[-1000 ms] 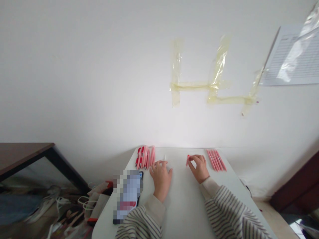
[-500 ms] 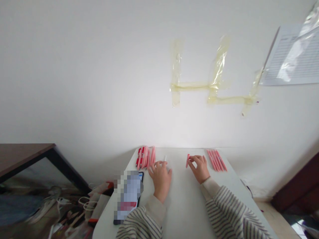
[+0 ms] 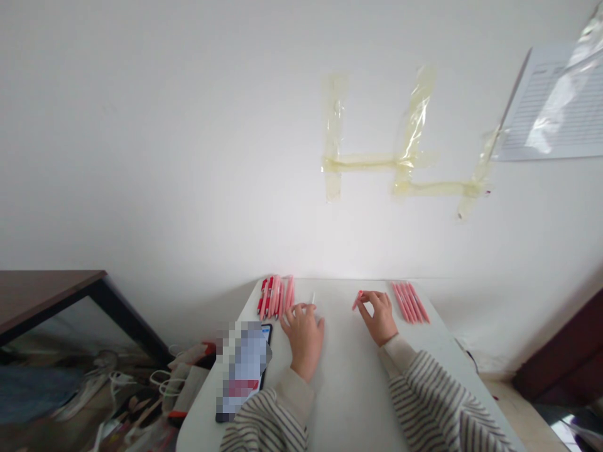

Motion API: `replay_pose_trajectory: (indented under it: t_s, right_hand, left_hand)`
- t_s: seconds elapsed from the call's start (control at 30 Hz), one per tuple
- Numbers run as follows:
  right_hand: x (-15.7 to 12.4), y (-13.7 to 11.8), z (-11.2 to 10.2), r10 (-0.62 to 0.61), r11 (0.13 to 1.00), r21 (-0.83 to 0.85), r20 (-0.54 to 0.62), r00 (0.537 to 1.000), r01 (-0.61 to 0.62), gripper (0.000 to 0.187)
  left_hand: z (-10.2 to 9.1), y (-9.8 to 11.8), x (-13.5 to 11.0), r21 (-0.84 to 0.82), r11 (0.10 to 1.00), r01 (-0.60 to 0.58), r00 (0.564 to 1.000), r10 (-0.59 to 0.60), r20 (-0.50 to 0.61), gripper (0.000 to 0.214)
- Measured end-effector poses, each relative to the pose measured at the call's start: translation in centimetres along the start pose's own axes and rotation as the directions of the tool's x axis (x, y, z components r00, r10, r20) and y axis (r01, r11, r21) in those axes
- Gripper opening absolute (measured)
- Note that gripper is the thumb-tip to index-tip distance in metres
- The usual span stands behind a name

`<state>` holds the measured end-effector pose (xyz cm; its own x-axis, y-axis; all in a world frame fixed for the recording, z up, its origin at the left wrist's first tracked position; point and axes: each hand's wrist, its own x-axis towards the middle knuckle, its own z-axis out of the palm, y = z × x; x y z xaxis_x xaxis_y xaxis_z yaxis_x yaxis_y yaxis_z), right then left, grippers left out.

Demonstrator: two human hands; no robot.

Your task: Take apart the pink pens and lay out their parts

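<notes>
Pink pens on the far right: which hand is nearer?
Right. The right hand, pinching a pink piece, sits left of those pens, apart; the left hand is farther left, by the other pile.

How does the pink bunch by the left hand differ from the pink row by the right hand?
The left bunch includes red pieces with white marks; the right row is all pink. The left bunch is crowded and uneven; the right row lies neatly side by side. Both rest on the white table.

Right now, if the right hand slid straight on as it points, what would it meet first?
Probably nothing: the right hand, pinching a pink piece, points across bare table toward the wall. The pink pens lie to its right.
</notes>
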<state>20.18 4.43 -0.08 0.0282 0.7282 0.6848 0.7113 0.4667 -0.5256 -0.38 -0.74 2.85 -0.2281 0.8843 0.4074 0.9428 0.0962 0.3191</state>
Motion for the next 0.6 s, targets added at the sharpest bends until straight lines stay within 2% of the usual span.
replay_pose_trajectory:
  t_s: [0.23, 0.47, 0.6]
  right_hand:
    - [-0.30, 0.09, 0.35, 0.031, 0.999, -0.027, 0.084, 0.996, -0.029, 0.025]
    - [0.09, 0.14, -0.08, -0.006, 1.000, 0.015, -0.007, 1.000, 0.006, 0.027]
    - [0.11, 0.18, -0.06, -0.003, 1.000, 0.030, -0.011, 1.000, 0.003, 0.028]
  left_hand:
    - [0.26, -0.16, -0.05, 0.001, 1.000, -0.006, 1.000, 0.006, -0.015, 0.032]
    - [0.37, -0.16, -0.06, 0.013, 1.000, -0.006, 1.000, 0.006, -0.020, 0.032]
    - [0.39, -0.21, -0.06, 0.027, 1.000, -0.011, 0.999, 0.012, -0.030, 0.031]
